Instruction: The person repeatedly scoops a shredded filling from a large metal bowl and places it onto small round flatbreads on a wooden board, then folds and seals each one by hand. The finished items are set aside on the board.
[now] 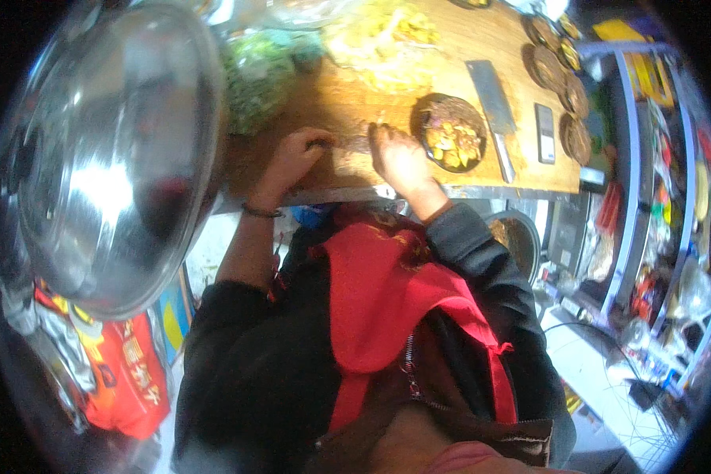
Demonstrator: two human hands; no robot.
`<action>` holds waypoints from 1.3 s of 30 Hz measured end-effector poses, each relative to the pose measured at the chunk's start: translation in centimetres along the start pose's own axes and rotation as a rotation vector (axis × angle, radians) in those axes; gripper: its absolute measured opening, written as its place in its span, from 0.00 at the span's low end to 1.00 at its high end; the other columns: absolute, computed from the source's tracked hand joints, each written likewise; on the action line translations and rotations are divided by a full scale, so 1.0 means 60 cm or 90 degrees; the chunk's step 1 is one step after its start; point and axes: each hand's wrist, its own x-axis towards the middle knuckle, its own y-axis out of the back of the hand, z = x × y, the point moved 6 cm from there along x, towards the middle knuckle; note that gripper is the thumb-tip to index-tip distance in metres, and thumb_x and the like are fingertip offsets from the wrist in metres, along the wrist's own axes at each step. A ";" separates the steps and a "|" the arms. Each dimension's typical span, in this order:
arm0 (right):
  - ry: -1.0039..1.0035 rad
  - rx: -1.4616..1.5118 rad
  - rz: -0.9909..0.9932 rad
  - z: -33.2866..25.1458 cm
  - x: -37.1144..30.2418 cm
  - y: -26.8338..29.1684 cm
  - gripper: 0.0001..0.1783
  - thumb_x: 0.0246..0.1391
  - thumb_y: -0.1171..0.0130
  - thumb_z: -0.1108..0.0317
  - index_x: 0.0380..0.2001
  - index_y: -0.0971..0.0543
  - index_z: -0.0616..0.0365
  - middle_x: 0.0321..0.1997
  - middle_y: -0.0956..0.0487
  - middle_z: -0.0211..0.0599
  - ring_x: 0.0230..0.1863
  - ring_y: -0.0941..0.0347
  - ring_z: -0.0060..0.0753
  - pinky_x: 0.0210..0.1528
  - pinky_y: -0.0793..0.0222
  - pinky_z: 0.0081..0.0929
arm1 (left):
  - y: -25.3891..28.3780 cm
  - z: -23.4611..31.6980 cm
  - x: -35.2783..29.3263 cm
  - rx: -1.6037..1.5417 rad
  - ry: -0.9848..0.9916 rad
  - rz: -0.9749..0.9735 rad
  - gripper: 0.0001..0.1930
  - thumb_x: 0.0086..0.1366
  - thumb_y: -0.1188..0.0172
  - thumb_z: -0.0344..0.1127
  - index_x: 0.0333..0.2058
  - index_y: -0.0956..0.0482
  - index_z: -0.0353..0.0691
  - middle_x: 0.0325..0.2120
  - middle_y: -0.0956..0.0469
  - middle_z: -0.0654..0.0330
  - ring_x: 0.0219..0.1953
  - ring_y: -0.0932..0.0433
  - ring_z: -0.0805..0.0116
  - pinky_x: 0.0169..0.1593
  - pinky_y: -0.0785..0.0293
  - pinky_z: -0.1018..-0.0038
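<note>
Both of my hands are at the near edge of a wooden worktop (340, 175). My left hand (296, 158) has its fingers curled in over the wood; what they hold, if anything, is too small to make out. A short way to the right, my right hand (403, 162) bends its fingers down onto the worktop, their tips partly hidden. Beside it stands a dark round bowl (482, 118) with yellow chopped pieces (450, 142) and some purplish bits. A cleaver (490, 91) lies right of the bowl, its handle toward me.
Shredded yellow vegetables (383, 43) are heaped at the back, leafy greens (253, 75) at the left. A large shiny domed lid (126, 142) stands close on the left. A phone (545, 133) and several round dark dishes (573, 93) line the right side, before crowded shelves (632, 158).
</note>
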 end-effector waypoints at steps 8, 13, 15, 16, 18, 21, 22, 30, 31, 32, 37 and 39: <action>-0.042 0.318 -0.064 -0.020 -0.003 0.015 0.25 0.40 0.42 0.66 0.44 0.32 0.62 0.45 0.30 0.53 0.47 0.32 0.50 0.45 0.32 0.40 | 0.003 0.068 0.002 0.130 -0.057 0.056 0.11 0.54 0.42 0.30 0.38 0.22 0.41 0.35 0.23 0.55 0.40 0.24 0.58 0.43 0.29 0.69; -0.125 0.445 -0.088 -0.017 0.007 -0.002 0.24 0.42 0.41 0.65 0.45 0.30 0.59 0.42 0.27 0.50 0.46 0.30 0.50 0.48 0.34 0.40 | 0.006 0.136 0.012 0.286 -0.154 0.110 0.09 0.56 0.42 0.36 0.36 0.23 0.42 0.31 0.23 0.55 0.33 0.24 0.53 0.34 0.27 0.65; -0.120 0.520 -0.074 -0.013 0.004 0.004 0.21 0.43 0.42 0.65 0.43 0.28 0.60 0.41 0.26 0.51 0.44 0.30 0.50 0.47 0.34 0.40 | 0.009 0.147 0.016 0.313 -0.135 0.127 0.09 0.56 0.42 0.37 0.35 0.23 0.42 0.30 0.23 0.54 0.32 0.24 0.52 0.33 0.27 0.65; -0.122 0.556 -0.073 -0.010 0.002 0.009 0.20 0.44 0.42 0.65 0.42 0.27 0.60 0.40 0.26 0.51 0.44 0.29 0.51 0.46 0.34 0.40 | 0.010 0.146 0.019 0.331 -0.094 0.127 0.08 0.57 0.42 0.37 0.34 0.24 0.41 0.29 0.23 0.54 0.32 0.24 0.52 0.33 0.27 0.65; -0.150 0.652 -0.028 -0.001 -0.008 0.031 0.17 0.46 0.42 0.66 0.40 0.26 0.60 0.38 0.25 0.49 0.40 0.27 0.46 0.43 0.33 0.36 | 0.013 0.146 0.024 0.326 -0.065 0.140 0.08 0.57 0.42 0.38 0.33 0.25 0.41 0.28 0.23 0.54 0.30 0.24 0.52 0.32 0.28 0.65; -0.266 0.727 -0.078 0.031 -0.042 0.057 0.14 0.48 0.42 0.66 0.38 0.26 0.61 0.33 0.23 0.42 0.34 0.27 0.35 0.38 0.32 0.28 | 0.010 0.157 0.042 0.244 -0.133 0.170 0.08 0.58 0.43 0.38 0.32 0.26 0.39 0.26 0.24 0.55 0.27 0.24 0.54 0.30 0.28 0.68; -0.292 0.756 -0.092 0.046 -0.054 0.066 0.13 0.49 0.41 0.65 0.37 0.25 0.61 0.31 0.23 0.40 0.32 0.27 0.30 0.37 0.32 0.26 | 0.002 0.163 0.053 0.208 -0.178 0.173 0.08 0.59 0.43 0.37 0.32 0.27 0.39 0.25 0.24 0.56 0.26 0.24 0.57 0.30 0.28 0.69; -0.485 0.871 -0.015 0.216 -0.123 0.085 0.08 0.50 0.40 0.69 0.35 0.24 0.57 0.25 0.26 0.23 0.24 0.35 0.13 0.26 0.38 0.13 | -0.144 0.136 0.165 -0.426 0.112 -0.066 0.07 0.56 0.40 0.29 0.33 0.25 0.34 0.24 0.23 0.61 0.27 0.25 0.76 0.31 0.28 0.79; -0.510 0.860 -0.019 0.237 -0.129 0.084 0.07 0.50 0.40 0.71 0.34 0.24 0.58 0.25 0.27 0.21 0.26 0.35 0.13 0.28 0.38 0.13 | -0.158 0.139 0.175 -0.505 0.099 -0.073 0.08 0.56 0.40 0.28 0.34 0.25 0.33 0.24 0.24 0.62 0.27 0.26 0.76 0.31 0.28 0.80; -0.519 0.851 0.007 0.255 -0.131 0.084 0.07 0.50 0.41 0.71 0.34 0.24 0.59 0.25 0.27 0.22 0.26 0.35 0.13 0.28 0.38 0.13 | -0.168 0.141 0.182 -0.585 0.087 -0.079 0.08 0.56 0.40 0.28 0.35 0.25 0.32 0.25 0.24 0.63 0.27 0.26 0.77 0.30 0.28 0.81; -0.534 0.822 0.118 0.312 -0.111 0.073 0.07 0.50 0.41 0.71 0.34 0.24 0.61 0.28 0.25 0.25 0.27 0.33 0.14 0.30 0.36 0.13 | -0.200 0.139 0.203 -0.483 0.099 -0.062 0.08 0.57 0.41 0.29 0.37 0.23 0.36 0.26 0.23 0.65 0.29 0.24 0.76 0.31 0.29 0.82; -0.567 0.827 0.090 0.320 -0.106 0.061 0.08 0.50 0.41 0.72 0.34 0.24 0.61 0.29 0.23 0.27 0.28 0.31 0.15 0.30 0.35 0.14 | -0.198 0.139 0.203 -0.391 0.111 0.013 0.07 0.57 0.41 0.30 0.35 0.22 0.36 0.27 0.22 0.66 0.28 0.24 0.77 0.30 0.29 0.82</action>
